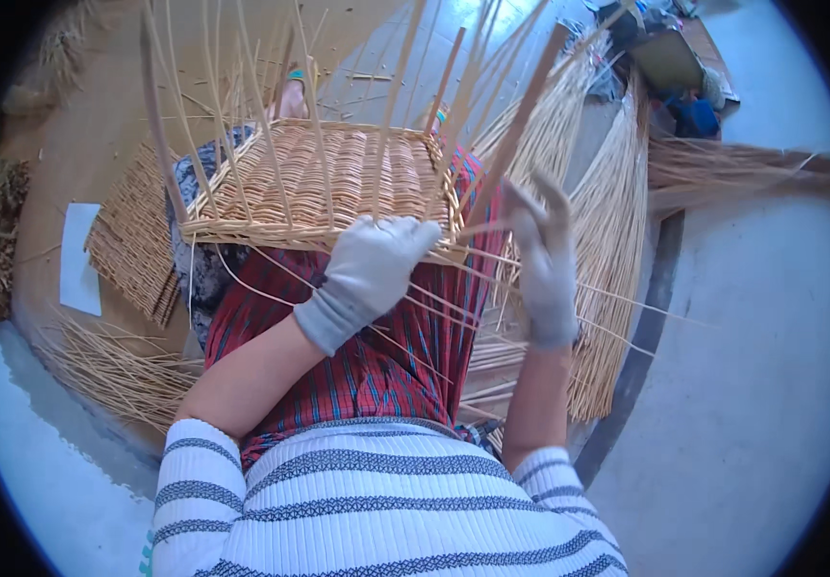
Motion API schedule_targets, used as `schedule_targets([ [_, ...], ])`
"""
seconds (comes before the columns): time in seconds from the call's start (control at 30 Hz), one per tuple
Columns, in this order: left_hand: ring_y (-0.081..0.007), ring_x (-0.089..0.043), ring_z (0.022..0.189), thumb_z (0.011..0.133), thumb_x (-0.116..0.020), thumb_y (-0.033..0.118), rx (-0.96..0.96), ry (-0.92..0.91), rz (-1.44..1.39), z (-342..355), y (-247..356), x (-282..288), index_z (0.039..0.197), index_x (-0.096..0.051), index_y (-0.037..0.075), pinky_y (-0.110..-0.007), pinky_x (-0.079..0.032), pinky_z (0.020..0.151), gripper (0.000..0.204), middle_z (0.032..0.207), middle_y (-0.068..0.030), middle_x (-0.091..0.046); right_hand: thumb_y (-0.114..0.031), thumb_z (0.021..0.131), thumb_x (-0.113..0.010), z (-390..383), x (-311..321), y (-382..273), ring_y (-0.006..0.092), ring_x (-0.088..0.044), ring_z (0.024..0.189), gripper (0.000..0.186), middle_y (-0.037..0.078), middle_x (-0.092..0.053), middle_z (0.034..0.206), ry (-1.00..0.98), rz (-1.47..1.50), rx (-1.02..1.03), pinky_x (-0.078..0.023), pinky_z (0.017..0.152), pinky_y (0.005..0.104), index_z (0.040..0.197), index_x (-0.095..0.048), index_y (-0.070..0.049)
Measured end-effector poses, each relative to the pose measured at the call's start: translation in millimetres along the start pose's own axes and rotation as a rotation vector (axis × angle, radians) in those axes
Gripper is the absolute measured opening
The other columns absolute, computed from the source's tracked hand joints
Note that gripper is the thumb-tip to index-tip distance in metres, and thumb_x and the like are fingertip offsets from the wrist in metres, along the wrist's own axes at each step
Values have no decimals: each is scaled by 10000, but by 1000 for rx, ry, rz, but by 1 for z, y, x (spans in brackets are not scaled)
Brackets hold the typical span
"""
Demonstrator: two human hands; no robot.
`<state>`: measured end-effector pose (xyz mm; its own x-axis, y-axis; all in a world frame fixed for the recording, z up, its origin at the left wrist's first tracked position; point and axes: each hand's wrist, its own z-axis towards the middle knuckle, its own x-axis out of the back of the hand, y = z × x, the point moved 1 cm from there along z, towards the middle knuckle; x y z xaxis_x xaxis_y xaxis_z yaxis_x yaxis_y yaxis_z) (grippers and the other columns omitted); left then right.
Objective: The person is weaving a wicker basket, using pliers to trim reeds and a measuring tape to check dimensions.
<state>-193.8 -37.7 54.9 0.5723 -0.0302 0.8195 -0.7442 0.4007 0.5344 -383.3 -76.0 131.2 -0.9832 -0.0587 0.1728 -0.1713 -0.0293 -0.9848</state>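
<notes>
A woven wicker basket base with tall upright stakes rests on my lap over red plaid and grey patterned cloth. My left hand, in a pale glove, is closed on the front rim of the weave, right of its middle, with loose canes hanging around it. My right hand, also gloved and blurred, is raised just beyond the front right corner beside a thick stake, fingers extended and apart. A thin cane runs from the corner toward its fingers; I cannot tell if they touch it.
Long bundles of pale canes lie at my right, darker rods beyond. Flat woven panels, a white sheet and scattered canes are on the left. A pile of bags and a blue container sit at the back right.
</notes>
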Motion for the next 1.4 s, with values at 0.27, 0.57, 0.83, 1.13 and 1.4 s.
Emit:
schedule_targets([
  [0.27,-345,-688,870,822,-625,-6,176,117,-173,17,-3,20,1117,-663,90,-422,-551,738,313,945,-152,-701,-51,858,-710,80,-45,-16,217,-662,944,918,103,-660,1095,-79,-887,595,-540,822,315,1600,-180,-161],
  [0.57,-301,-645,998,825,-683,155,-22,161,163,3,-1,26,1275,-583,88,-447,-494,790,465,1036,-98,-650,-264,743,-818,13,-5,4,287,-685,885,808,111,-670,1026,-256,-1091,717,-541,774,414,1439,-440,-102],
  [0.83,-238,-582,1133,765,-748,282,-66,90,433,0,18,28,1360,-563,87,-442,-434,936,653,1183,-87,-596,-369,797,-733,17,28,42,219,-632,751,407,25,-610,803,-578,-1252,709,-499,680,363,1052,-619,-72],
  [1.13,-161,-631,1033,915,-572,-85,295,53,-843,38,41,27,1363,-488,9,-289,-538,859,466,1175,-111,-587,-319,852,-709,36,41,27,255,-691,862,352,73,-715,921,-676,-1005,450,-538,747,389,1097,-693,-68],
  [1.4,-206,-690,941,876,-694,-28,249,-20,-672,38,27,14,1151,-579,9,-325,-557,824,301,994,-116,-639,-339,782,-802,77,66,31,250,-680,808,309,61,-675,818,-886,-773,157,-545,730,370,1060,-769,-209],
])
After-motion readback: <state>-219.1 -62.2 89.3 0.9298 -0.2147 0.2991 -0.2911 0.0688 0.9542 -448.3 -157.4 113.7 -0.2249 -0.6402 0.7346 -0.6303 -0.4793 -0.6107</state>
